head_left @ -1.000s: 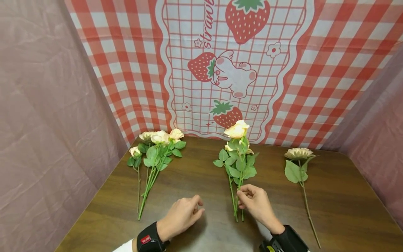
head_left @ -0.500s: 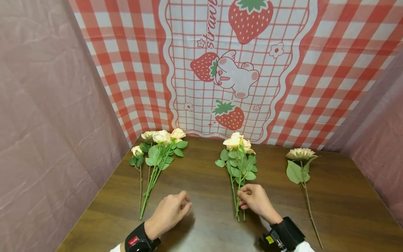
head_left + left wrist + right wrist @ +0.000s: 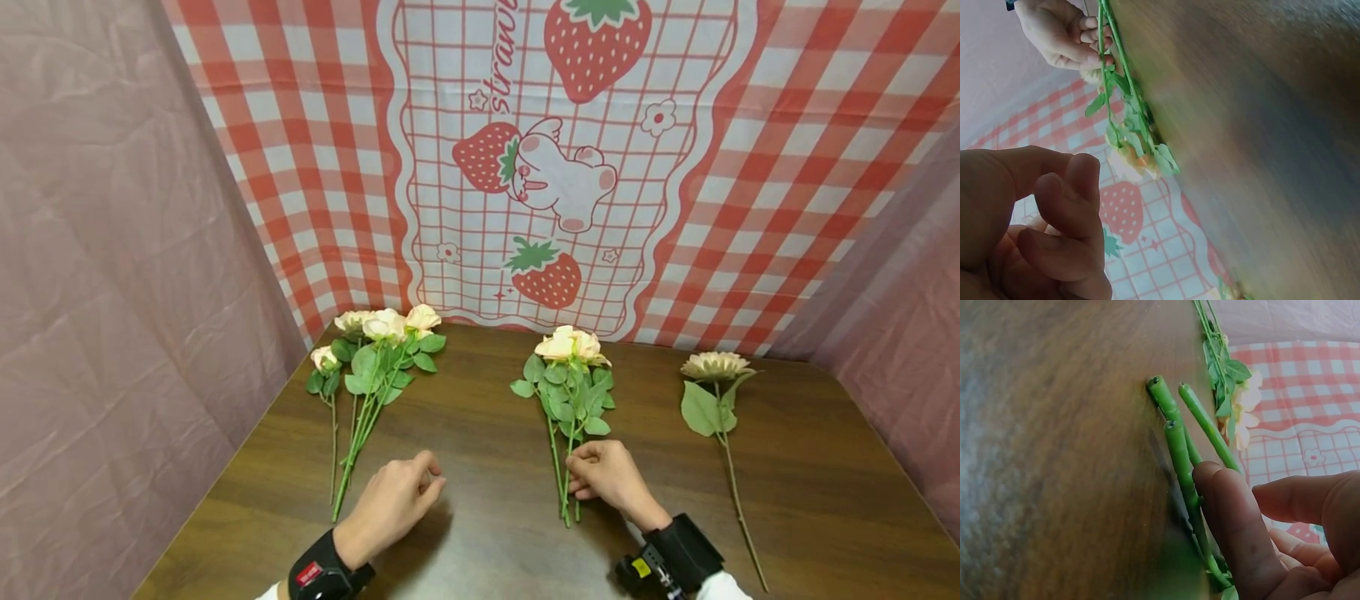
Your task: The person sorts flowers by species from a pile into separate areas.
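Though clear of side edges [image 3: 232, 467], right hand [image 3: 609, 477] fast on a stem [image 3: 570, 442], left hand [image 3: 393, 504] slack, bare tabletop [image 3: 498, 517] between.

I saw cream roses [image 3: 568, 390] bunched near the middle of the brown table [image 3: 491, 467], blooms facing away, green leaves crowding below, slim stems (I counted three ends) close together, one pinched by the right hand [image 3: 611, 479].

The left hand [image 3: 392, 504] hangs loosely curled, fingers bent. The right hand [image 3: 611, 479] holds thumb and fingers in a pinch.
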